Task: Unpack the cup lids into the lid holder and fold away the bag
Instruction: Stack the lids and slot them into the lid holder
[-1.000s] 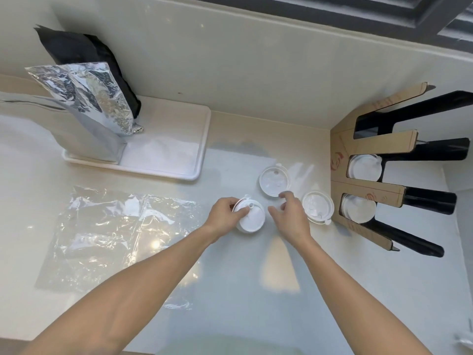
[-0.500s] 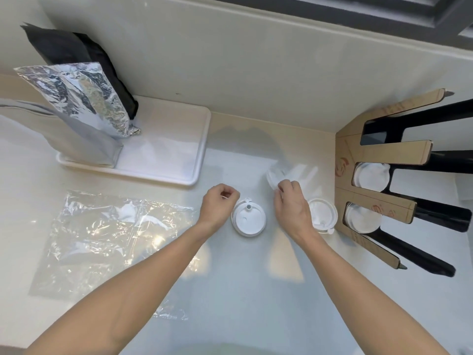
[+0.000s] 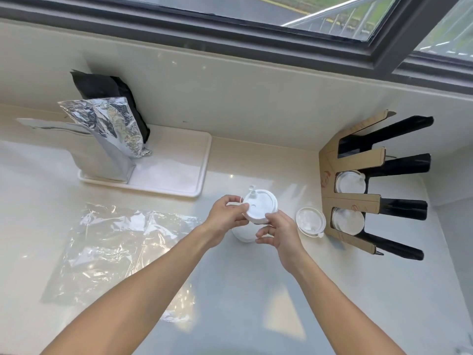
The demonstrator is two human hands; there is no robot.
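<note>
The counter is a pale glossy top running under a window, with a low wall at its back edge. Biggest thing on it is the bag, clear plastic, lying flat and crinkled toward the left edge, well apart from everything else. Behind it, near the back-left corner, sits a white tray with a silver pouch and a black pouch standing on its left end, black one behind the silver.

Over at the right edge there's the holder, cardboard front with black tubes fanning out to the right. Two of its slots show white lids inside, the other slots look dark.

Both arms come in from the near edge and meet around the middle of the counter. The left hand pinches the left rim of a lid stack, fingers curled on it, and the right hand grips the stack's near side from the right, thumb on the rim. The stack looks lifted off the counter, and I think there's another lid lying under it, mostly hidden by the hands, so don't quote me. One loose lid lies flat just beside the holder, between it and the right hand.
</note>
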